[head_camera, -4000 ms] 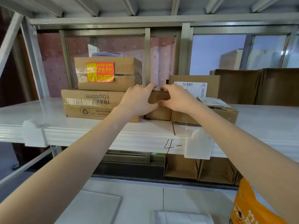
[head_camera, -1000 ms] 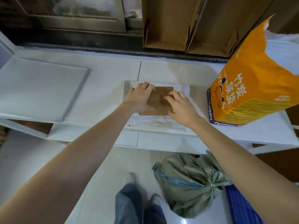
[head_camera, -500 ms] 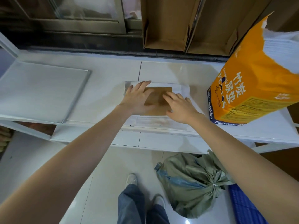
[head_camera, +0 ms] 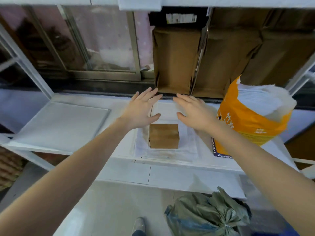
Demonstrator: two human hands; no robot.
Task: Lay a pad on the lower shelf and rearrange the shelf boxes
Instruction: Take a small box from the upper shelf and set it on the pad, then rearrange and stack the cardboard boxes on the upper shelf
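Note:
A small brown cardboard box (head_camera: pixel 164 136) stands on a white pad (head_camera: pixel 189 149) that lies flat on the lower white shelf (head_camera: pixel 122 172). My left hand (head_camera: pixel 140 110) hovers above and beyond the box, fingers spread, holding nothing. My right hand (head_camera: pixel 193 113) is level with it on the right side, also spread and empty. Both hands are off the box. The underside of the upper shelf (head_camera: pixel 139 3) runs along the top of the view.
An orange bag of white pads (head_camera: pixel 250 120) stands right of the box. Tall open cartons (head_camera: pixel 175 60) lean at the back by a window frame (head_camera: pixel 102 48). A white panel (head_camera: pixel 59 123) lies on the shelf's left. A green sack (head_camera: pixel 208 217) sits on the floor.
Four seconds ago both hands held the small box on the upper shelf. It now stands on the pad below; both hands have let go and lifted up and away.

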